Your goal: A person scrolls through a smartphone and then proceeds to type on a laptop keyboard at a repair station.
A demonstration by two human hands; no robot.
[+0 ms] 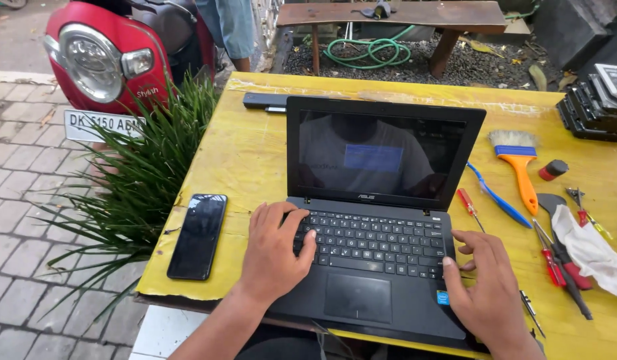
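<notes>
A black laptop (382, 200) stands open on a yellow table (255, 147), its dark screen (378, 157) showing a small blue box. My left hand (275, 250) rests on the left side of the keyboard, fingers spread over the keys. Over the keyboard's right edge, my right hand (485, 283) has its fingers apart, the thumb touching the lower right keys. Neither hand holds anything.
A black phone (198, 235) lies left of the laptop. Right of it are a brush (520, 167), screwdrivers (470, 208), pliers (562, 263), a white rag (592, 250) and stacked black devices (592, 107). A red scooter (115, 53), a plant (148, 167) and a person's legs (232, 30) stand beyond.
</notes>
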